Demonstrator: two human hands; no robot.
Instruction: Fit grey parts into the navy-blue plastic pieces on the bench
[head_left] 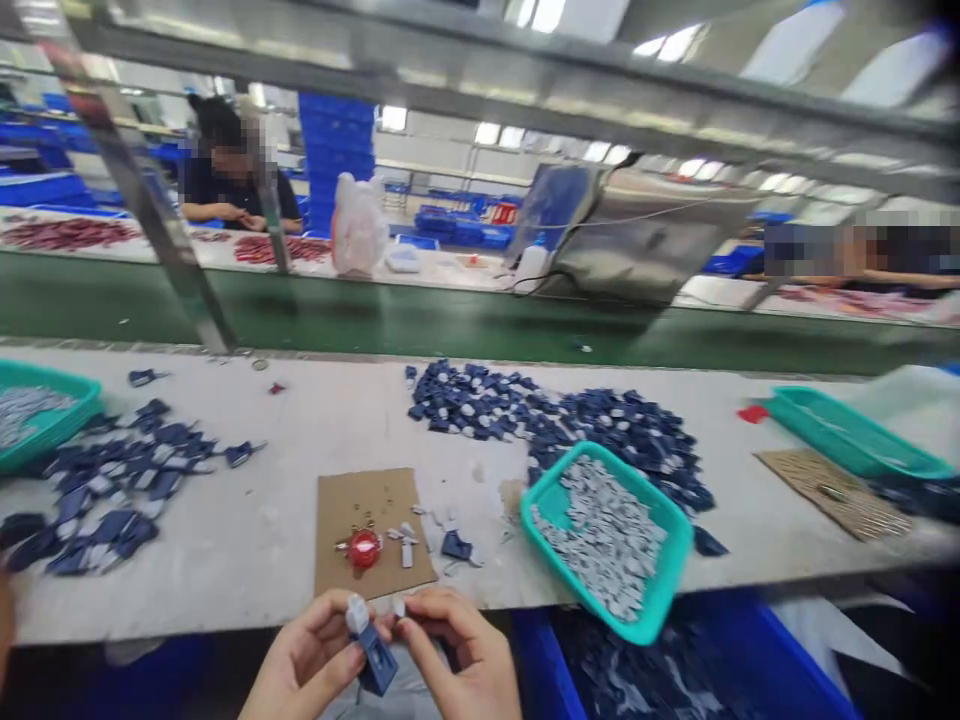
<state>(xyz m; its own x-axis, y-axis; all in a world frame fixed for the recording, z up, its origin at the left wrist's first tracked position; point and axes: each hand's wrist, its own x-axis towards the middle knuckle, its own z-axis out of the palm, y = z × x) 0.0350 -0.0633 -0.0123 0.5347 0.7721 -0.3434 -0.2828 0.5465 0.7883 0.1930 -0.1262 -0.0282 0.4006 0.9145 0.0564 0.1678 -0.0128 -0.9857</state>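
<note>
My left hand (319,655) holds a dark blue plastic part (377,668) with a light grey piece (357,613) at its upper end. Close beside it, my right hand (457,650) pinches a small whitish piece (399,607) between thumb and fingertip. Both hands are at the table's front edge, just below a cardboard square (334,510). On that cardboard lie a round red object (364,548) and a few small grey pieces (407,550). One blue part (456,545) rests to the right of the cardboard.
A teal basket (679,560) of grey pieces overhangs the front edge, before a heap of blue parts (622,430). More blue parts (127,490) and another teal basket (82,405) are at left. A blue bin (551,665) stands below. A person (232,180) sits across.
</note>
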